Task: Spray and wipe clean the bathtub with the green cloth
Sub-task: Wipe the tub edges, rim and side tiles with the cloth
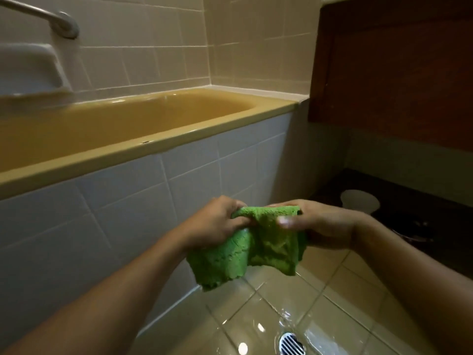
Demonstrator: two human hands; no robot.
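Observation:
Both my hands hold the green cloth in the air in front of the bathtub's tiled side. My left hand grips its left top edge with curled fingers. My right hand pinches the right top edge, thumb over the fabric. The cloth hangs bunched and damp-looking between them, its lower corners drooping toward the floor. The mustard-yellow bathtub runs from the left to the middle of the view, above and behind my hands. No spray bottle is in view.
A grab rail and a soap shelf are fixed to the tiled wall above the tub. A wet tiled floor with a metal drain lies below. A dark wooden cabinet and a white cup-like object stand at right.

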